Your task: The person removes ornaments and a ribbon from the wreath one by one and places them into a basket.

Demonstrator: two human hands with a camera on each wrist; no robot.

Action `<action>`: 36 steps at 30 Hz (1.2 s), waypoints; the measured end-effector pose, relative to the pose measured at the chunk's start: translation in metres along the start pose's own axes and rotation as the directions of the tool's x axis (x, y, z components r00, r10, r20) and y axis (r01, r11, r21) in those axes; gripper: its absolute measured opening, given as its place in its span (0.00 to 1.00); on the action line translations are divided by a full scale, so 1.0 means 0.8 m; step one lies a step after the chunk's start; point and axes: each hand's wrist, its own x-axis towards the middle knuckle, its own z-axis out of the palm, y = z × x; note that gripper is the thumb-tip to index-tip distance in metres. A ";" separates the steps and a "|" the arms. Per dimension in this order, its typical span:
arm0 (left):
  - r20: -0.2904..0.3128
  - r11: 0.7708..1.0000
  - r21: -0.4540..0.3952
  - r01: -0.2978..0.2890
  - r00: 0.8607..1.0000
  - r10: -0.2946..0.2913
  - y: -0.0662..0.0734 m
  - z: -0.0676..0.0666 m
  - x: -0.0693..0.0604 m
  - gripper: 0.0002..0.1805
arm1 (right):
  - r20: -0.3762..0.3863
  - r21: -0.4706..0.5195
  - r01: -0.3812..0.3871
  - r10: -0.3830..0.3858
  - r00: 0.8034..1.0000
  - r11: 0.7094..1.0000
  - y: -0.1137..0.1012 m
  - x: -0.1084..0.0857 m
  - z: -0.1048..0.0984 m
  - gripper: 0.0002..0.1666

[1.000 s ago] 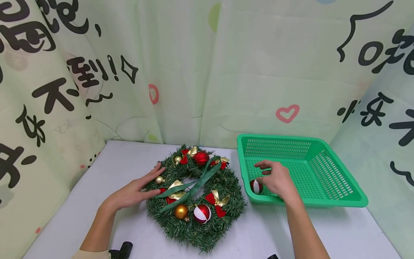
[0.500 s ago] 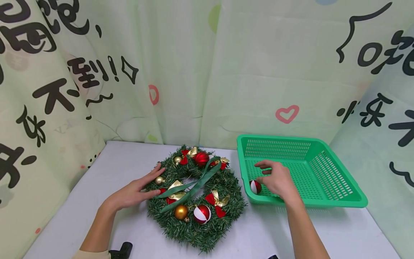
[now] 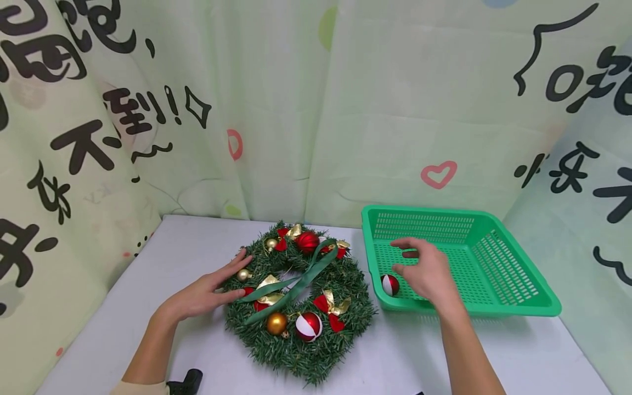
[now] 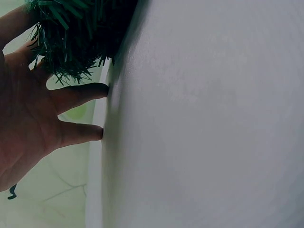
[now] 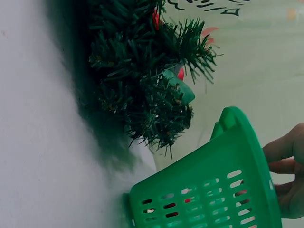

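Observation:
A green wreath (image 3: pixel 301 351) lies on the table, decorated with bows, several baubles and a loose green ribbon (image 3: pixel 310 276). My left hand (image 3: pixel 204 293) rests on its left side, fingers spread; in the left wrist view two fingertips of the left hand (image 4: pixel 33 107) touch the white tabletop beside the wreath (image 4: pixel 76 38). Over the green basket (image 3: pixel 513 312) hangs my right hand (image 3: pixel 427 271), fingers relaxed and holding nothing. A red and white ball (image 3: pixel 390 285) sits in the basket's near left corner, just left of the right thumb.
The basket stands right of the wreath on the white table (image 3: pixel 197 247). A pale printed curtain (image 3: pixel 276 109) hangs behind and on both sides. A black object (image 3: pixel 186 382) shows near the left sleeve. The basket wall (image 5: pixel 199 185) rises close to the right wrist camera.
My right hand has lifted slightly and moved right, away from the red and white ball, which stays in the basket corner. The left hand and wreath have not moved.

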 end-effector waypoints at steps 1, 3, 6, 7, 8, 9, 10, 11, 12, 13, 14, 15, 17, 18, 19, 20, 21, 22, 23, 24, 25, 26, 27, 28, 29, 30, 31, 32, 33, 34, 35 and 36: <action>0.000 1.000 0.001 0.000 1.000 0.000 0.000 0.000 0.000 0.41 | -0.009 0.006 0.002 -0.002 1.000 1.000 -0.003 -0.002 -0.001 0.28; -0.001 1.000 0.004 0.000 1.000 0.000 -0.001 0.001 0.000 0.41 | -0.029 0.021 0.011 -0.011 1.000 1.000 -0.008 -0.006 -0.003 0.28; -0.003 1.000 0.003 -0.001 1.000 0.001 0.000 0.001 -0.001 0.41 | -0.059 0.051 0.039 -0.036 0.998 0.998 -0.015 -0.012 -0.005 0.28; -0.002 1.000 0.001 -0.001 1.000 0.001 0.000 0.001 0.000 0.42 | -0.071 0.063 0.051 -0.046 0.996 0.997 -0.017 -0.014 -0.006 0.28; -0.002 1.000 -0.002 -0.001 1.000 0.001 0.001 0.001 -0.001 0.42 | -0.082 0.073 0.064 -0.058 0.995 0.995 -0.019 -0.016 -0.006 0.27; -0.002 1.000 -0.005 0.000 1.000 0.000 0.001 0.001 -0.001 0.42 | -0.093 0.081 0.076 -0.068 0.993 0.994 -0.020 -0.018 -0.006 0.27; -0.002 1.000 -0.007 0.000 1.000 0.000 0.001 0.000 -0.001 0.42 | -0.103 0.087 0.088 -0.079 0.992 0.992 -0.022 -0.020 -0.007 0.27; -0.001 1.000 -0.009 -0.001 1.000 0.001 0.001 0.000 -0.001 0.42 | -0.111 0.094 0.100 -0.089 0.990 0.991 -0.023 -0.022 -0.007 0.27; -0.002 1.000 -0.010 -0.002 1.000 0.002 0.001 0.001 -0.001 0.42 | -0.118 0.100 0.107 -0.095 0.989 0.989 -0.025 -0.023 -0.007 0.27; -0.003 1.000 -0.010 -0.001 1.000 0.001 0.001 0.001 -0.001 0.42 | -0.123 0.106 0.114 -0.101 0.987 0.988 -0.027 -0.025 -0.007 0.27; -0.004 1.000 -0.011 -0.001 1.000 0.001 0.001 0.001 -0.001 0.42 | -0.126 0.113 0.121 -0.107 0.986 0.986 -0.028 -0.026 -0.008 0.27; -0.005 1.000 -0.010 -0.002 1.000 0.002 0.001 0.001 -0.001 0.42 | -0.128 0.119 0.127 -0.112 0.985 0.985 -0.030 -0.027 -0.008 0.27; -0.009 1.000 -0.010 -0.004 1.000 0.004 0.001 0.001 -0.001 0.42 | -0.129 0.139 0.142 -0.125 0.984 0.980 -0.034 -0.029 -0.008 0.26; -0.009 1.000 -0.009 -0.004 1.000 0.004 0.001 0.001 -0.001 0.42 | -0.126 0.151 0.148 -0.129 0.984 0.978 -0.036 -0.030 -0.007 0.26; -0.009 1.000 -0.008 -0.005 1.000 0.005 0.001 0.001 -0.001 0.42 | -0.123 0.164 0.158 -0.138 0.983 0.974 -0.038 -0.031 -0.007 0.26; -0.009 1.000 -0.007 -0.006 1.000 0.006 0.000 0.001 -0.001 0.41 | -0.119 0.175 0.165 -0.146 0.982 0.970 -0.039 -0.032 -0.006 0.26; -0.007 1.000 -0.006 -0.006 1.000 0.006 0.000 0.001 -0.001 0.41 | -0.113 0.191 0.176 -0.157 0.981 0.966 -0.041 -0.033 -0.005 0.26; -0.007 1.000 -0.005 -0.006 1.000 0.006 0.000 0.001 -0.001 0.41 | -0.108 0.207 0.186 -0.167 0.980 0.960 -0.042 -0.034 -0.005 0.26; -0.006 1.000 -0.005 -0.005 1.000 0.005 0.000 0.001 0.000 0.41 | -0.100 0.223 0.191 -0.173 0.980 0.956 -0.043 -0.034 -0.004 0.27; -0.005 1.000 -0.005 -0.004 1.000 0.004 -0.001 0.002 0.000 0.41 | -0.090 0.234 0.194 -0.178 0.980 0.953 -0.044 -0.034 -0.002 0.27; -0.007 1.000 -0.004 -0.005 1.000 0.005 -0.001 0.002 0.000 0.41 | -0.080 0.250 0.200 -0.186 0.979 0.947 -0.045 -0.035 -0.001 0.26; -0.007 1.000 -0.004 -0.004 1.000 0.004 -0.001 0.002 0.000 0.41 | -0.066 0.268 0.200 -0.189 0.980 0.943 -0.047 -0.035 0.000 0.26; -0.009 1.000 -0.003 -0.004 1.000 0.004 -0.001 0.003 0.000 0.42 | -0.054 0.285 0.202 -0.194 0.979 0.937 -0.048 -0.036 0.001 0.26; -0.010 1.000 -0.003 -0.003 1.000 0.003 -0.001 0.003 0.000 0.42 | -0.040 0.299 0.197 -0.194 0.980 0.934 -0.050 -0.037 0.002 0.26; -0.010 1.000 -0.003 -0.004 1.000 0.004 -0.001 0.003 0.000 0.42 | -0.025 0.311 0.194 -0.196 0.980 0.930 -0.051 -0.037 0.004 0.26; -0.009 1.000 -0.005 -0.004 1.000 0.004 -0.001 0.003 0.000 0.42 | -0.012 0.326 0.194 -0.201 0.980 0.925 -0.053 -0.038 0.005 0.26; -0.009 1.000 -0.002 -0.004 1.000 0.004 -0.001 0.003 0.000 0.42 | 0.002 0.340 0.194 -0.207 0.978 0.920 -0.054 -0.039 0.007 0.26; -0.009 1.000 -0.001 -0.005 1.000 0.005 -0.001 0.003 -0.001 0.42 | 0.012 0.349 0.195 -0.213 0.977 0.917 -0.056 -0.039 0.008 0.26; -0.011 1.000 0.001 -0.006 1.000 0.006 0.000 0.003 -0.001 0.42 | 0.020 0.357 0.201 -0.222 0.975 0.912 -0.057 -0.040 0.010 0.26; -0.012 1.000 0.003 -0.007 1.000 0.007 0.000 0.003 -0.001 0.42 | 0.031 0.369 0.202 -0.229 0.973 0.907 -0.058 -0.040 0.012 0.26; -0.014 1.000 0.006 -0.008 1.000 0.009 0.000 0.003 -0.001 0.42 | 0.039 0.375 0.206 -0.238 0.971 0.904 -0.059 -0.041 0.014 0.26; -0.017 1.000 0.011 -0.010 1.000 0.010 0.000 0.002 -0.001 0.42 | 0.049 0.383 0.208 -0.245 0.968 0.900 -0.060 -0.041 0.016 0.26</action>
